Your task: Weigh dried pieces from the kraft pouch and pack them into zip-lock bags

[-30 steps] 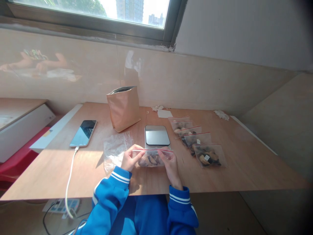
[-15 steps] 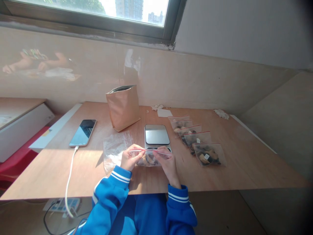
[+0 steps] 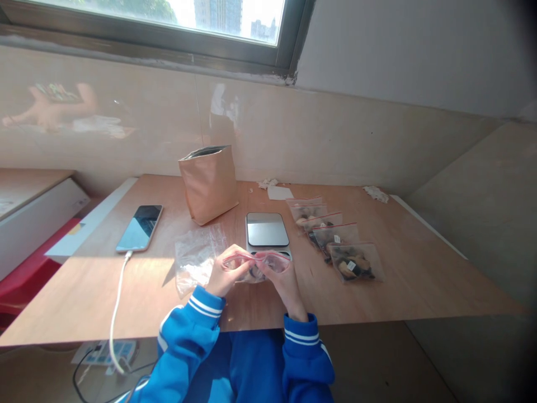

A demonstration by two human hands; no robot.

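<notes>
Both my hands pinch the red-edged top of a clear zip bag (image 3: 255, 274), in front of a small digital scale (image 3: 267, 229). My left hand (image 3: 226, 272) is closed on the left part of the seal, my right hand (image 3: 282, 280) on the right part; the fingertips nearly meet at the middle. The bag's mouth edge bows out at both sides. Its contents are mostly hidden by my hands. Left of my left hand lies a pile of clear plastic bags (image 3: 197, 260). To the right, several filled zip bags (image 3: 356, 263) lie in an overlapping row.
A brown paper pouch (image 3: 210, 184) stands open-topped behind the plastic bags. At the left lies a phone (image 3: 140, 228) with a white cable (image 3: 117, 302) running over the table's front edge. Crumpled tissue (image 3: 376, 193) and a white paper piece (image 3: 279, 193) are at the back.
My hands have come closer together along the seal. The bag's top edge was nearly straight and now bows at both sides. The whole view has shifted slightly.
</notes>
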